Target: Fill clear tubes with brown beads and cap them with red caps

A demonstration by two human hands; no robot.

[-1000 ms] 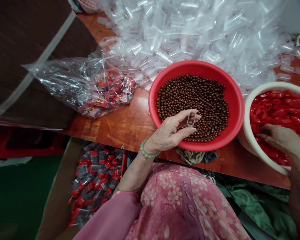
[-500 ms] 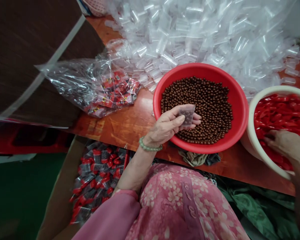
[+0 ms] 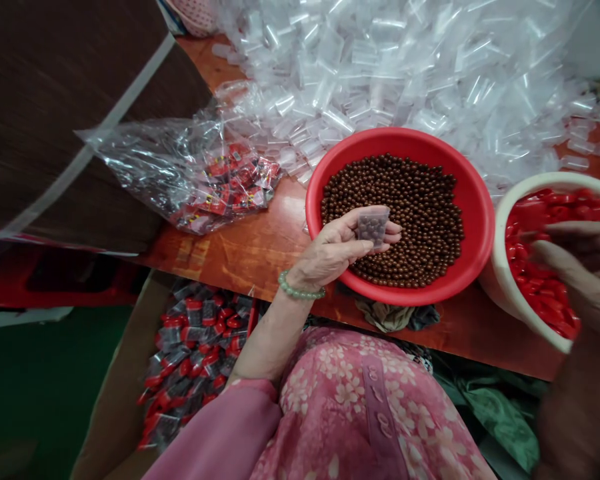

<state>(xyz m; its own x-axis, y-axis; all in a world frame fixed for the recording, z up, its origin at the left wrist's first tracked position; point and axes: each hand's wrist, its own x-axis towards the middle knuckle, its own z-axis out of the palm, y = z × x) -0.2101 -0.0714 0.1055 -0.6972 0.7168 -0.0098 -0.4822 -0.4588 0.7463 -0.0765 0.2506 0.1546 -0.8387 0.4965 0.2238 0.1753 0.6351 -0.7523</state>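
Observation:
My left hand [image 3: 330, 250] is closed around a small clear plastic container [image 3: 373, 227] with dark brown balls inside. It holds the container over the near left part of a red basin [image 3: 475, 267], which is full of shiny brown balls [image 3: 415, 213]. At the right, my right hand [image 3: 587, 263] is above a cream-white bucket [image 3: 503, 253] of red plastic caps [image 3: 540, 290]. Motion smears its fingers, and whether a cap is between them I cannot tell.
Clear empty containers [image 3: 390, 80] are heaped behind the basin. A clear bag [image 3: 180, 167] with red packets lies at the left, beside a large brown box [image 3: 70, 113]. Below the table edge, a carton [image 3: 115, 393] holds filled, red-capped containers [image 3: 195, 353].
My right hand has lifted from among the red caps and turned, its fingers now higher over the bucket. My left hand keeps its hold on the container, almost unmoved.

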